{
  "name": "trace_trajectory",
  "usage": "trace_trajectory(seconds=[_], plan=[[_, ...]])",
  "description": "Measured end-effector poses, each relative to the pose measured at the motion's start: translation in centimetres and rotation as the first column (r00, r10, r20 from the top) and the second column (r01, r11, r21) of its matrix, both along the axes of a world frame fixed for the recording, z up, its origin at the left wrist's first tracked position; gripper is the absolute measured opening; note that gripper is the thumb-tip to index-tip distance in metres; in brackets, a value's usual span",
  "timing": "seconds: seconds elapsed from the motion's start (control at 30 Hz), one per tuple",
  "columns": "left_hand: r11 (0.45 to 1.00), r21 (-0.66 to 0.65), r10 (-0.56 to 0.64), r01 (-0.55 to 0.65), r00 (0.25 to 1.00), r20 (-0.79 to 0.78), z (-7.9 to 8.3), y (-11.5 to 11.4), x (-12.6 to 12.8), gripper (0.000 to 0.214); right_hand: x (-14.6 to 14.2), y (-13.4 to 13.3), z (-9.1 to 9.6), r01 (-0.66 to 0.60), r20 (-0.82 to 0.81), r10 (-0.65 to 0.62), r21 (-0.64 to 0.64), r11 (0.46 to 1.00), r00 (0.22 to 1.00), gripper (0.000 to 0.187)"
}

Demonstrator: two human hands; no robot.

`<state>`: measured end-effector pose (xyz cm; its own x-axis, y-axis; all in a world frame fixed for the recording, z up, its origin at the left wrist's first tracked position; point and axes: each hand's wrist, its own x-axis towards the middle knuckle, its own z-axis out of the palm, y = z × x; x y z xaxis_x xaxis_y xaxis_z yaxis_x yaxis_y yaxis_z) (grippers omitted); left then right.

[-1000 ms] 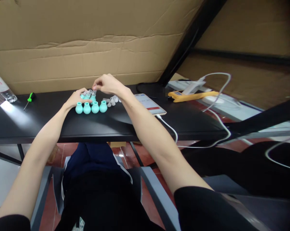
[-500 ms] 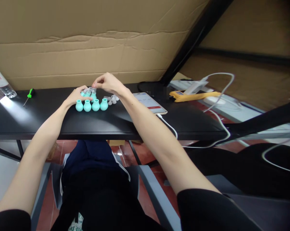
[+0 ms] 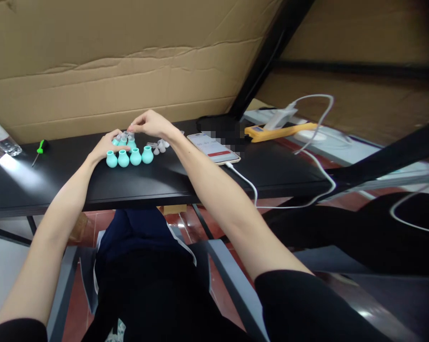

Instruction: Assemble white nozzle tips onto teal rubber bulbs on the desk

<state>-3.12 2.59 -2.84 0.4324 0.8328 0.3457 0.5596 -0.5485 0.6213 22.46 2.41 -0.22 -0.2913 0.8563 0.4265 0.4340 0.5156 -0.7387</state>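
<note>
I count 4 open bulbs (image 3: 135,157), perhaps 3 topped ones (image 3: 130,143), 1 phone (image 3: 213,151), 1 screwdriver (image 3: 40,150).

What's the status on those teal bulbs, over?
Left hand at rear teal bulbs; right hand at clear tip on one. Four front bulbs untipped. Phone beside right forearm.

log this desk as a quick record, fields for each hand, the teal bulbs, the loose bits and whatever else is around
left hand: curved against the back teal bulbs
right hand: pinching at a translucent tip on one back bulb
front teal bulbs: four in a row, necks up and open
back bulb count: unclear, partly hidden
loose translucent tips: small pile right of the bulbs
phone: face up, white cable attached
left side: clear bottle, green-and-black screwdriver
surface: black table
</note>
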Motion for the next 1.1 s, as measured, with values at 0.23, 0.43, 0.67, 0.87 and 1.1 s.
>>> trace_trajectory(seconds=[0.23, 0.43, 0.67, 0.87, 1.1], plan=[[1.000, -0.006, 0.003, -0.003, 1.000, 0.015, 0.0, 0.1, -0.3, 0.065, -0.6, -1.3, 1.0, 0.025, 0.064, -0.026, 0.014, 1.000, 0.998, 0.027], [0.999, -0.030, 0.013, -0.012, 1.000, 0.027, 0.1, 0.3, -0.5, 0.063, -1.3, -2.3, 1.9, 0.061, 0.186, -0.079, 0.099, 0.993, 0.979, 0.021], [0.996, -0.082, -0.022, 0.030, 0.995, 0.101, 0.3, 0.2, -1.2, 0.059, -1.1, -2.3, 2.0, 0.028, 0.231, -0.044, 0.071, 0.997, 0.972, 0.041], [0.975, -0.211, -0.001, 0.072, 0.948, 0.320, 0.0, 0.7, -1.7, 0.064, 0.0, -1.9, 2.7, 0.083, 0.262, -0.098, 0.069, 0.994, 0.960, 0.046], [0.997, -0.076, 0.052, -0.014, 0.843, 0.536, -0.5, 2.3, -2.8, 0.085, 1.6, -1.9, 3.2, 0.237, 0.537, -0.191, -0.018, 0.971, 0.822, 0.020]])
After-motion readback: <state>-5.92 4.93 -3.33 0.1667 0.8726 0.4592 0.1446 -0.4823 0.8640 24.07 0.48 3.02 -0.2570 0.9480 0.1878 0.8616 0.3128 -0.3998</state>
